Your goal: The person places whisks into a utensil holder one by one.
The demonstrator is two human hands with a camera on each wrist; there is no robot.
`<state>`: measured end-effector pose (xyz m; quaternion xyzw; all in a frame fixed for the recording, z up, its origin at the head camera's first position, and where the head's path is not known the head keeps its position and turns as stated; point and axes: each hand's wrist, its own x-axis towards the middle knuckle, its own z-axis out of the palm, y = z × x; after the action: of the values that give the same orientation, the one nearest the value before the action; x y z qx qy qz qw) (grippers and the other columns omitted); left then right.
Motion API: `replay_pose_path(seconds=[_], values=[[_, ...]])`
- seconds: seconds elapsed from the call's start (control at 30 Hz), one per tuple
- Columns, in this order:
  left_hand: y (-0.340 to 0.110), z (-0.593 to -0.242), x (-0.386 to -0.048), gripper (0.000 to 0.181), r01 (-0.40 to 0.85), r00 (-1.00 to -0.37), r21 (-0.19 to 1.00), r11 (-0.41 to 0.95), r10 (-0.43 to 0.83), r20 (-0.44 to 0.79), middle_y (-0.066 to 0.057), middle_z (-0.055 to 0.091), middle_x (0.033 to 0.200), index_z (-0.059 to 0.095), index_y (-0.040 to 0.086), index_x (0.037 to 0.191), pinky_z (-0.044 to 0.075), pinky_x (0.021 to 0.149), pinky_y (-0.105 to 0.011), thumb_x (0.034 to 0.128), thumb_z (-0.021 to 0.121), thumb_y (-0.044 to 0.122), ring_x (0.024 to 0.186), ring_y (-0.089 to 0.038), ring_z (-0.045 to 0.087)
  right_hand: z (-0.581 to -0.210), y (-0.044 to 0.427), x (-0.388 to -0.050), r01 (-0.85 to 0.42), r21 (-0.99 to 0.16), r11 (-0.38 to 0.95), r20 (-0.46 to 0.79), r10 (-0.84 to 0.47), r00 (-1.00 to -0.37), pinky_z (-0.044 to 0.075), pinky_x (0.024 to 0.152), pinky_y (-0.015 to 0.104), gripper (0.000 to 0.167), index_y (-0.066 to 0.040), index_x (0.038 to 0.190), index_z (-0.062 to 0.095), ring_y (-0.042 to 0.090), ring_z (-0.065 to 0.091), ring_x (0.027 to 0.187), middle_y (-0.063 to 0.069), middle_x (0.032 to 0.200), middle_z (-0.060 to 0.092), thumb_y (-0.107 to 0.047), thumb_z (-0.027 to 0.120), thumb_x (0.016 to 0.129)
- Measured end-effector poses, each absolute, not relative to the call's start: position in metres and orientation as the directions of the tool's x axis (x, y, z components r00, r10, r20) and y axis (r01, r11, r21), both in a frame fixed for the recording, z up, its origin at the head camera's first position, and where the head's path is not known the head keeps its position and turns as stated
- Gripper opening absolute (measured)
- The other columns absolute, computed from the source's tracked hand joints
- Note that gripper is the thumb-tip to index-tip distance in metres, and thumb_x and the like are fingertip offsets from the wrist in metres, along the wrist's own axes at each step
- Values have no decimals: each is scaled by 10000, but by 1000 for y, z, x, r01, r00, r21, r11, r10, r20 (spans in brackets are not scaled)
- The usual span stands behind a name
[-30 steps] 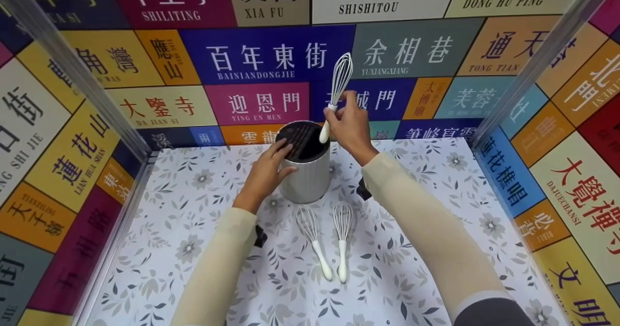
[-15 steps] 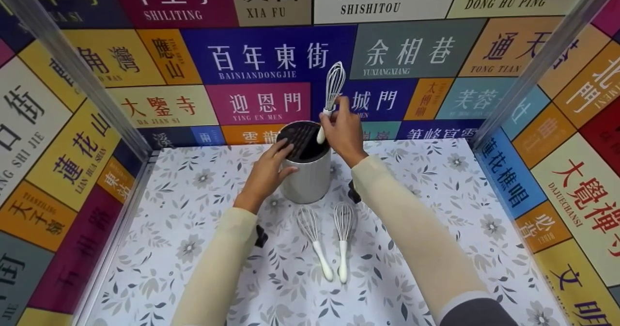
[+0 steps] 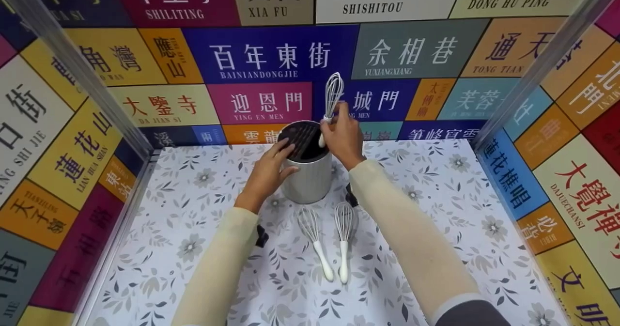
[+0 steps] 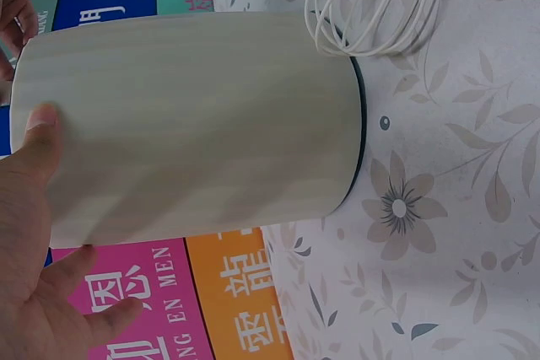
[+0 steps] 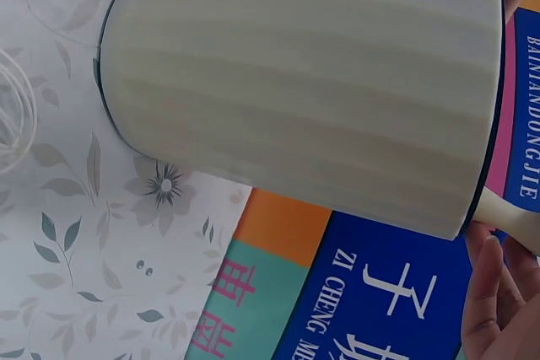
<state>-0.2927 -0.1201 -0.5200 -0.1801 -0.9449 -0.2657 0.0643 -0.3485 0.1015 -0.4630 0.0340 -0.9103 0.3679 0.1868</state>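
Note:
A whisk (image 3: 333, 93) with a white handle stands almost upright, pinched by the right hand (image 3: 343, 134) over the right part of the container's mouth. Its handle end dips at the opening; in the right wrist view the handle (image 5: 509, 217) is beside the rim. The pale ribbed container (image 3: 306, 183) stands upright, with a dark slotted insert (image 3: 299, 139) inside. My left hand (image 3: 265, 173) rests on its left rim, fingers over the top, and in the left wrist view the thumb (image 4: 42, 137) lies against the wall.
Two more whisks (image 3: 318, 253) (image 3: 344, 248) lie side by side on the flower-patterned table (image 3: 193, 277), in front of the container, handles toward the near edge. A wall of coloured signs (image 3: 271, 50) rises directly behind, with clear-edged side panels left and right.
The right hand has moved left and down with the whisk, whose handle end is now lower at the container's mouth. The left hand has stayed on the rim.

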Motion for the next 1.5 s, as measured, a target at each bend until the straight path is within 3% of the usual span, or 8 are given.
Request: replay_pose_path(seconds=[0.53, 1.27, 1.5], values=[[-120, -520, -292, 667, 376, -926, 485, 790, 306, 220, -23, 332, 1667, 445, 230, 1563, 371, 1189, -561, 965, 666, 426, 1483, -316, 416, -475, 97, -348, -147, -651, 745, 349, 123, -929, 556, 728, 492, 328, -132, 1128, 559, 256, 732, 867, 37, 944, 767, -345, 709, 929], [-119, -522, -292, 677, 363, -931, 484, 796, 293, 215, -19, 333, 1667, 447, 227, 1563, 374, 1184, -572, 958, 658, 449, 1481, -320, 418, -486, 95, -342, -165, -691, 704, 328, 102, -939, 553, 761, 487, 336, -124, 1178, 546, 286, 689, 908, 78, 981, 709, -252, 721, 922], [-119, -521, -292, 668, 376, -926, 480, 792, 301, 228, -26, 341, 1663, 449, 214, 1561, 375, 1191, -548, 965, 665, 423, 1477, -314, 425, -490, 96, -342, -175, -681, 711, 340, 96, -936, 515, 764, 486, 319, -108, 1088, 543, 284, 613, 881, 78, 933, 623, -271, 749, 907]])
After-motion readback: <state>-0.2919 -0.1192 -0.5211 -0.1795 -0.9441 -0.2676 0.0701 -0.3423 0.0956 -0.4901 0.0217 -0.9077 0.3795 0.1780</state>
